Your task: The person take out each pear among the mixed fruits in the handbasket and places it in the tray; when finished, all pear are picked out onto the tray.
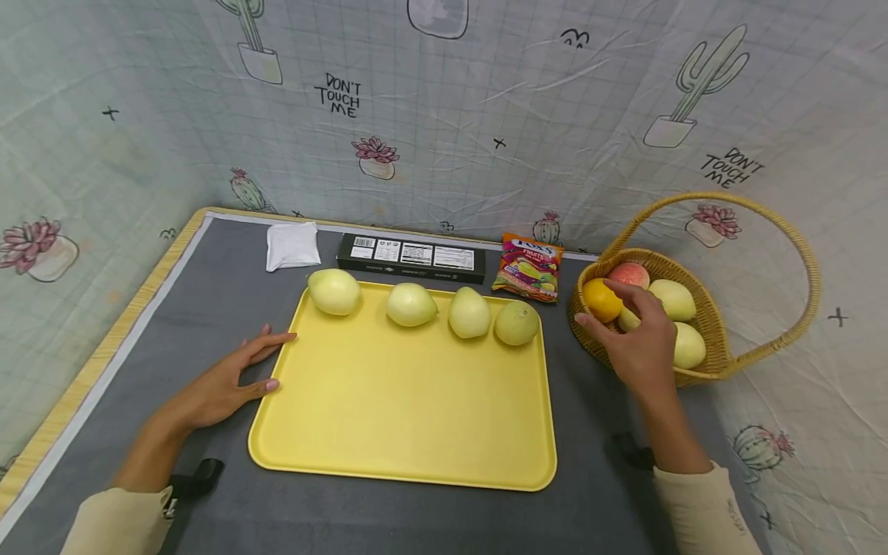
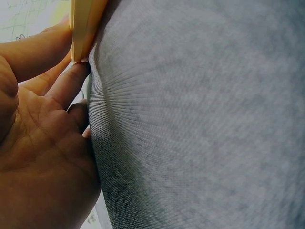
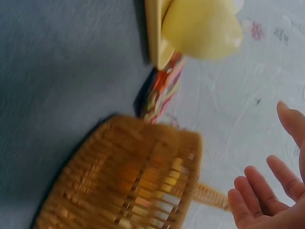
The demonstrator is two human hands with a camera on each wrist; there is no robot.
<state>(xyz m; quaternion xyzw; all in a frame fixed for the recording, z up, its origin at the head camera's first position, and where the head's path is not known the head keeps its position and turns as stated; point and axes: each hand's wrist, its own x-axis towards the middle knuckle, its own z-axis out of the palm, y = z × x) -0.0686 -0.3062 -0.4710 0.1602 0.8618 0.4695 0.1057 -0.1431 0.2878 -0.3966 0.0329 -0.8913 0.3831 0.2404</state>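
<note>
My left hand [image 1: 216,391] rests at the left edge of a yellow tray [image 1: 409,408], thumb and fingertips touching its rim. The left wrist view shows the fingers [image 2: 71,83] against the tray's edge. Along the tray's far side sit several pale yellow-green pear-like fruits [image 1: 469,314]. Over the wicker basket [image 1: 714,331] at the right, my right hand [image 1: 647,348] hovers with thumb and fingers spread. Nearest its fingertips is an orange [image 1: 601,301]. A pinkish peach [image 1: 630,275] and several pale fruits [image 1: 673,301] share the basket. In the right wrist view the palm is bare.
Behind the tray lie a white packet [image 1: 293,247], a long black box [image 1: 412,258] and a colourful candy bag [image 1: 529,267]. The basket's tall handle [image 1: 808,270] arches to the right. A printed cloth [image 1: 444,100] hangs around the grey table.
</note>
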